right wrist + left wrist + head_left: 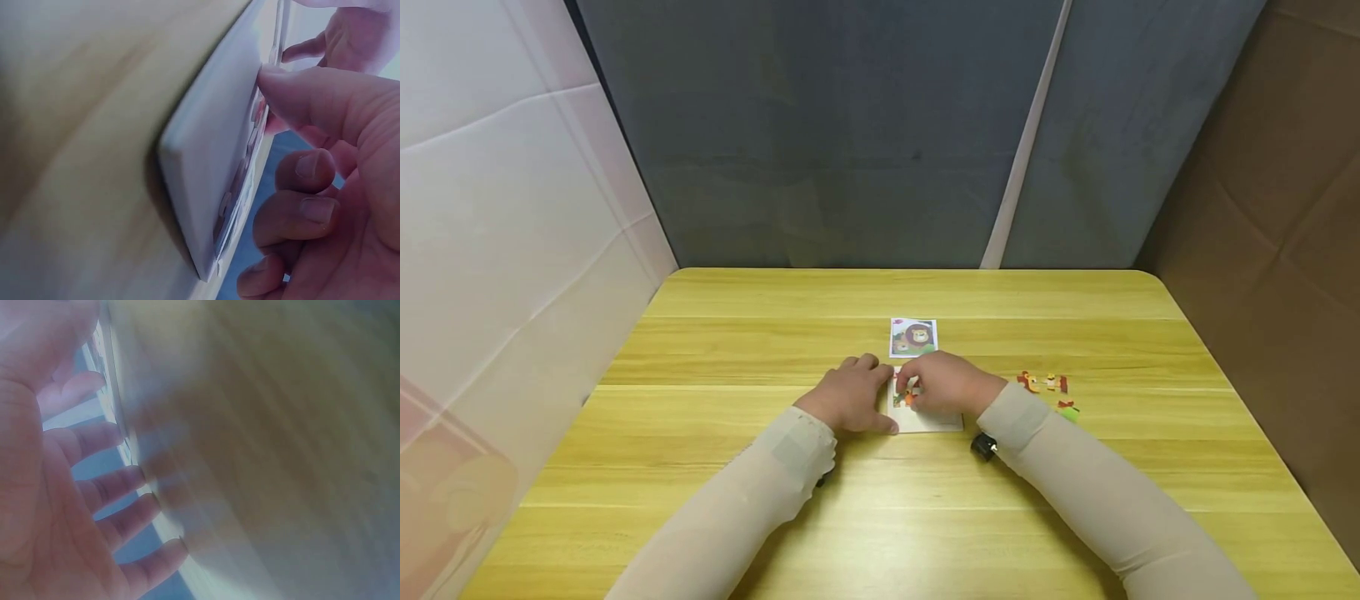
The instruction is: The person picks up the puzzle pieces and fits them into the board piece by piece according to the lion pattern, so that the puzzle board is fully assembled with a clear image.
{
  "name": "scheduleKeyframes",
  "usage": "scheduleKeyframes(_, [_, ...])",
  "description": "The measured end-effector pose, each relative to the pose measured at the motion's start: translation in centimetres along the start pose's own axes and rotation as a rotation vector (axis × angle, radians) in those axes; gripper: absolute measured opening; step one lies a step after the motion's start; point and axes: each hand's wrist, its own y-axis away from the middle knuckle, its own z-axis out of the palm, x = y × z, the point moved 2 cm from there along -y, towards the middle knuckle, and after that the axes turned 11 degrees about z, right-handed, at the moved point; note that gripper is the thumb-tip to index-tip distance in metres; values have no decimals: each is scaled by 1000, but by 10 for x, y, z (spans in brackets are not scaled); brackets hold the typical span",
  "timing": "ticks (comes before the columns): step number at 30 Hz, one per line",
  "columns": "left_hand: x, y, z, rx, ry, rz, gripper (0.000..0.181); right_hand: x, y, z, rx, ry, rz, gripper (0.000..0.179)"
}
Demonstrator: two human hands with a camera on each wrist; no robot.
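A small white puzzle board (936, 423) lies on the table, partly filled with colourful jigsaw pieces along its far left portion. My left hand (850, 396) rests at the board's left side, fingers spread and thumb near the lower left corner. Over the board, my right hand (947, 382) has its thumb and forefinger curled around an orange jigsaw piece (910, 398). In the right wrist view, the thumb (294, 87) comes down on the board face while the other fingers fold inward. The palm hides part of the board.
Just beyond the board lies a picture card (913, 337) with a lion on it. Loose jigsaw pieces (1057, 383) lie to the right, near the right forearm, one of them green (1069, 412). Cloth walls (850, 133) enclose the wooden table (760, 333).
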Motion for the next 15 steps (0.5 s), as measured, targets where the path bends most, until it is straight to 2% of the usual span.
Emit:
scheduleKeyframes(5, [0, -1, 1, -4, -7, -6, 93, 4, 4, -2, -22, -38, -17, 30])
scheduleKeyframes(10, [1, -2, 3, -11, -8, -19, 95, 18, 15, -10, -23, -162, -38, 28])
scheduleKeyframes(15, [3, -2, 3, -6, 6, -25, 95, 43, 28, -22, -14, -259, 25, 24])
